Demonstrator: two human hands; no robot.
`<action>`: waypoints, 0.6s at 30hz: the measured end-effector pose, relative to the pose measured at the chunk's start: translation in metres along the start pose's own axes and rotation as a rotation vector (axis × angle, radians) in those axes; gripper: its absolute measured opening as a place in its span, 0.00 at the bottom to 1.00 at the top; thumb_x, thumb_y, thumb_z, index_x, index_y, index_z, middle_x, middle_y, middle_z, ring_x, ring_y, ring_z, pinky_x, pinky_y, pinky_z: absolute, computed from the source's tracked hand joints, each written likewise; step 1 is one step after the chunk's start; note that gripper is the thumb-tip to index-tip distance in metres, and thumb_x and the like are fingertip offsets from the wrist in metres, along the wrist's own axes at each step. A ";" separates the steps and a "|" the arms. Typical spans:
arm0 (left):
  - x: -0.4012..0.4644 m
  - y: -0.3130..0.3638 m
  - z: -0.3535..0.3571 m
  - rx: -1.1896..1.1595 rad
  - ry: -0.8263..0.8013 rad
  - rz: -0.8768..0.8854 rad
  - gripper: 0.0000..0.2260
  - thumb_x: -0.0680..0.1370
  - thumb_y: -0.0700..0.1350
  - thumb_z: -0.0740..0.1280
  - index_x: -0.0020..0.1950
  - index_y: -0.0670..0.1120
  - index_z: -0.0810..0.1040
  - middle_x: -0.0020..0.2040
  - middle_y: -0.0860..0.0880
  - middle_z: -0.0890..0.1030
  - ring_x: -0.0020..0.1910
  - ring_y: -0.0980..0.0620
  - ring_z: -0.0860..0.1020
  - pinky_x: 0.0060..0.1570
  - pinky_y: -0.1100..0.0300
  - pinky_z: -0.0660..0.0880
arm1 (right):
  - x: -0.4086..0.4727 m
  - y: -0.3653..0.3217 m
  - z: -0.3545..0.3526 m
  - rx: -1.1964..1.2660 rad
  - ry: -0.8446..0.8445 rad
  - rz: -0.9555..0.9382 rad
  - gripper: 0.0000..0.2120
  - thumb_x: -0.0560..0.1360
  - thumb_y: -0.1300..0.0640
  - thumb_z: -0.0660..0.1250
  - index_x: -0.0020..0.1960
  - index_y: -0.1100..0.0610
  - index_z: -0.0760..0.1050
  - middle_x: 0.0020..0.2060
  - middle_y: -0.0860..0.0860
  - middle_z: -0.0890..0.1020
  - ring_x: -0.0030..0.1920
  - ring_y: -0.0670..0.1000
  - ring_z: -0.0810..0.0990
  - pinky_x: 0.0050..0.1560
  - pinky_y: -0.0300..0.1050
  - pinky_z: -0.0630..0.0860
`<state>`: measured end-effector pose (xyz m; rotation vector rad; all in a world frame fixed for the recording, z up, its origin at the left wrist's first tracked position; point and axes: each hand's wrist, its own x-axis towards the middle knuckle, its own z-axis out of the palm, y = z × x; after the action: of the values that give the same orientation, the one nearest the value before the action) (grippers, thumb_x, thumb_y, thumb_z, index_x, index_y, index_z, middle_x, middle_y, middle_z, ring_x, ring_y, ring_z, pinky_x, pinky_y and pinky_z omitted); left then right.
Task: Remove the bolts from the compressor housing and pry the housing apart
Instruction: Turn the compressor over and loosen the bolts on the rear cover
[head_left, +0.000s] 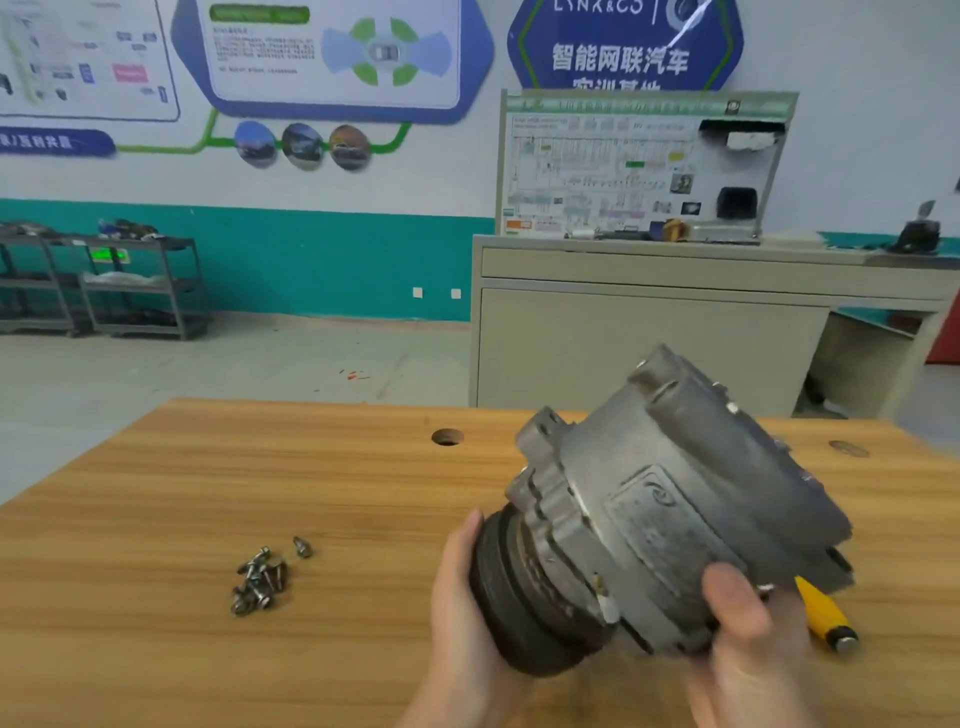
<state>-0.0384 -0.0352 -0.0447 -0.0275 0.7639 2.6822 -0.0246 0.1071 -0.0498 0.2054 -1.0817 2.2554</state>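
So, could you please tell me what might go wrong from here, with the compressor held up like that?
The compressor is held tilted above the table by the left hand and right hand; a slipped grip could drop it. The loose bolts could roll off and get lost.

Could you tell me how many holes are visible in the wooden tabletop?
2: one open hole left of the held compressor, one plugged hole to its right. Others may be hidden behind it.
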 end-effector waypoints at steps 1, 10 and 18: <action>0.004 -0.002 -0.004 -0.005 0.003 -0.019 0.23 0.75 0.58 0.61 0.52 0.42 0.87 0.56 0.38 0.84 0.52 0.36 0.83 0.55 0.42 0.78 | 0.002 -0.001 0.001 -0.075 -0.021 -0.026 0.28 0.57 0.68 0.65 0.50 0.43 0.84 0.42 0.48 0.85 0.48 0.53 0.83 0.42 0.52 0.81; 0.031 -0.012 -0.037 0.079 0.277 0.117 0.23 0.80 0.55 0.59 0.54 0.38 0.85 0.55 0.37 0.84 0.54 0.37 0.83 0.60 0.46 0.74 | 0.009 0.022 -0.004 -0.197 -0.053 0.170 0.31 0.50 0.45 0.80 0.53 0.47 0.83 0.54 0.53 0.84 0.57 0.56 0.82 0.58 0.64 0.76; 0.029 -0.008 -0.038 0.980 0.363 0.421 0.20 0.86 0.50 0.50 0.76 0.52 0.67 0.74 0.56 0.69 0.72 0.62 0.64 0.70 0.65 0.58 | 0.013 0.025 -0.013 -0.167 0.034 0.201 0.44 0.47 0.40 0.80 0.61 0.53 0.76 0.55 0.51 0.84 0.57 0.54 0.82 0.53 0.52 0.80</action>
<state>-0.0654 -0.0388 -0.0842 -0.1185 2.3220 2.3515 -0.0485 0.1113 -0.0697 -0.0126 -1.3162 2.3180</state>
